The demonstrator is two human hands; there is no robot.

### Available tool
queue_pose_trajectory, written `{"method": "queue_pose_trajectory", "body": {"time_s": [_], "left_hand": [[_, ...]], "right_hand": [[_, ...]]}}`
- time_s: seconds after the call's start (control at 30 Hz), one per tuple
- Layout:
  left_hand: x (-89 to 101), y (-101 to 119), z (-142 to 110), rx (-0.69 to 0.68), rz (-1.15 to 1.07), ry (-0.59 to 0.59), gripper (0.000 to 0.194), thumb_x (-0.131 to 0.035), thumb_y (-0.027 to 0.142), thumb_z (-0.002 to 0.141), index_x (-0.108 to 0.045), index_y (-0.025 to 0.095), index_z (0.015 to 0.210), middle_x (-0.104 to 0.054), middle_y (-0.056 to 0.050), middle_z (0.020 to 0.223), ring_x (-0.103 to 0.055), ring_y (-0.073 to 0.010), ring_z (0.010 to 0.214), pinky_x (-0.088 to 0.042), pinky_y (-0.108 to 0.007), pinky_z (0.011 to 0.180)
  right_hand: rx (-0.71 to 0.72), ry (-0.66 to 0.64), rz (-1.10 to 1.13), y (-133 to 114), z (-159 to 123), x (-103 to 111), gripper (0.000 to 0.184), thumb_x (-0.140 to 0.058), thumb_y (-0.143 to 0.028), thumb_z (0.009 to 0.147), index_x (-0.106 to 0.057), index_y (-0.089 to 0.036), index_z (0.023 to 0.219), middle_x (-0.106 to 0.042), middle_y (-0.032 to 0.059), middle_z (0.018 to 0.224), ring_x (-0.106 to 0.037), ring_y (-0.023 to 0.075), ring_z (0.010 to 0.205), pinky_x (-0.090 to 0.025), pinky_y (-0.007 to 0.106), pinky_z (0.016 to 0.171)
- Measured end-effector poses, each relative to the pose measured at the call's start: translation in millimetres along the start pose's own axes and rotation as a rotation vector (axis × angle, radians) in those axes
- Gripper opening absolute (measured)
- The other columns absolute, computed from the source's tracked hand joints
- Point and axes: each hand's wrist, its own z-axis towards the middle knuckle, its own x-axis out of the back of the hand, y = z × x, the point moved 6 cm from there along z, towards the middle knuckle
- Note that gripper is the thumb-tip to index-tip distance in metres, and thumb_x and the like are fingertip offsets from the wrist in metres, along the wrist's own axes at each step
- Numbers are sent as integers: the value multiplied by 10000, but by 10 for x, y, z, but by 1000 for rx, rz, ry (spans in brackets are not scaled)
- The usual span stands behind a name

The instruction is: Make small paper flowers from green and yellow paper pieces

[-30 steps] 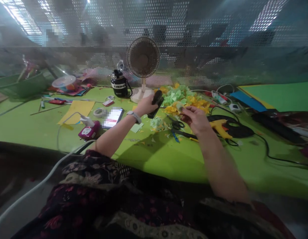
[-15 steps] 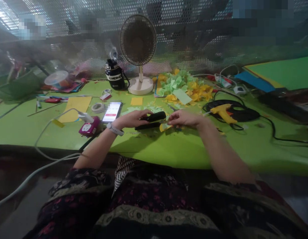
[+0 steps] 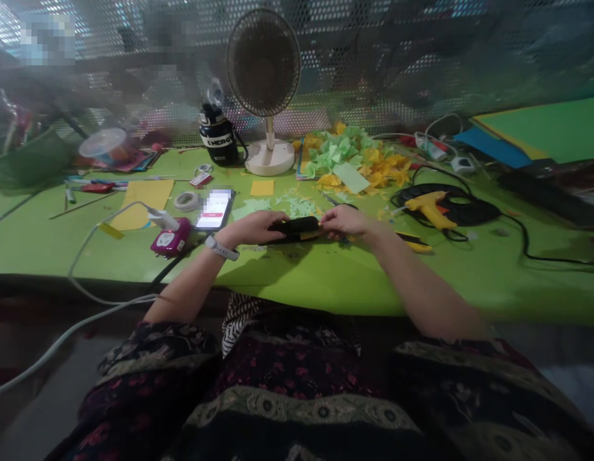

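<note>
My left hand (image 3: 259,229), with a pale watch on its wrist, is closed around a black stapler (image 3: 299,226) near the front of the green table. At the stapler's right end, my right hand (image 3: 345,223) pinches a small piece of yellow paper (image 3: 308,236), part of which lies between the stapler's jaws. The fingertips hide most of the paper. Green paper scraps (image 3: 297,207) are scattered just behind the stapler. Beyond my right hand lies a pair of scissors (image 3: 333,200), partly covered by the hand.
A heap of green and yellow folded paper (image 3: 342,153) lies behind. A fan (image 3: 270,157) and a dark bottle (image 3: 220,137) stand at the back. Left are a phone (image 3: 214,210), a tape roll (image 3: 185,201) and a purple adapter (image 3: 170,238); right, a yellow glue gun (image 3: 431,208) and a cutter (image 3: 414,242).
The yellow paper has gone from beside the stapler into its jaws. The stapler's top arm is lower, and my right hand has moved slightly left. The whole view has tilted a little downward.
</note>
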Motion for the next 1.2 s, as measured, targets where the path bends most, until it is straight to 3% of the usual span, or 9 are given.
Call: {"method": "queue_pose_trajectory", "body": {"time_s": [0.23, 0.37, 0.43, 0.53, 0.57, 0.63, 0.73, 1.03, 1.2], "left_hand": [[84, -144, -6, 35, 67, -68, 346, -683, 326, 751, -688, 228, 1083, -713, -48, 886, -607, -187, 757, -406, -274, 710], [63, -97, -100, 15, 196, -55, 467, -678, 367, 776, -637, 198, 1208, -700, -97, 1101, -631, -237, 956, -451, -311, 817], [45, 47, -200, -6, 351, 124, 638, -697, 405, 771, -545, 168, 1344, -647, -137, 1235, -588, -287, 1101, -456, -374, 904], [-100, 319, -406, -33, 539, 422, 414, -524, 346, 933, -585, 132, 1282, -652, -151, 1167, -585, -263, 1074, -456, -405, 925], [-225, 398, -445, -81, 563, 410, 332, -474, 326, 966, -634, 145, 1195, -675, -128, 1082, -604, -231, 992, -471, -378, 878], [-506, 481, -470, -176, 585, 269, 321, -441, 355, 995, -679, 164, 1096, -692, -104, 1024, -618, -206, 922, -488, -349, 822], [-702, 479, -456, -249, 593, 218, 382, -453, 408, 996, -669, 138, 1160, -673, -148, 1212, -616, -241, 1078, -498, -374, 894], [-742, 426, -432, -198, 621, 249, 513, -449, 519, 983, -615, 138, 1283, -577, -146, 1419, -526, -283, 1303, -436, -401, 1026], [-794, 361, -494, -169, 612, 227, 579, -442, 542, 976, -556, 136, 1373, -539, -159, 1459, -488, -288, 1340, -426, -392, 1035]], "right_hand": [[-59, 97, 31, -81, -104, -184, 274, -775, -20, 724, -608, -160, 558, -649, 31, 492, -570, 87, 402, -414, 147, 328], [-82, 116, 50, -79, -151, -278, 278, -742, -17, 779, -576, -155, 604, -627, 16, 473, -576, 83, 404, -416, 136, 342], [-92, 113, 48, -69, -153, -307, 269, -716, -9, 805, -565, -152, 633, -630, 9, 481, -582, 81, 405, -421, 136, 347], [-89, 103, 48, -61, -143, -331, 265, -659, -7, 856, -545, -152, 665, -635, 3, 493, -582, 77, 401, -415, 134, 348], [-85, 107, 50, -59, -141, -330, 264, -651, -12, 866, -538, -154, 674, -633, 1, 493, -583, 78, 400, -412, 134, 347], [-75, 112, 53, -53, -141, -322, 255, -678, -27, 857, -532, -159, 694, -630, -5, 492, -588, 83, 403, -412, 135, 346], [-49, 84, 61, -42, -142, -310, 261, -750, -46, 807, -538, -159, 705, -624, -11, 485, -585, 86, 398, -424, 139, 345], [-1, 18, 89, 3, -96, -270, 270, -839, -119, 733, -572, -143, 707, -610, -14, 474, -561, 79, 394, -414, 138, 339], [24, -1, 80, 31, -101, -305, 212, -764, -72, 794, -579, -147, 721, -607, -18, 472, -561, 82, 390, -444, 151, 358]]}}
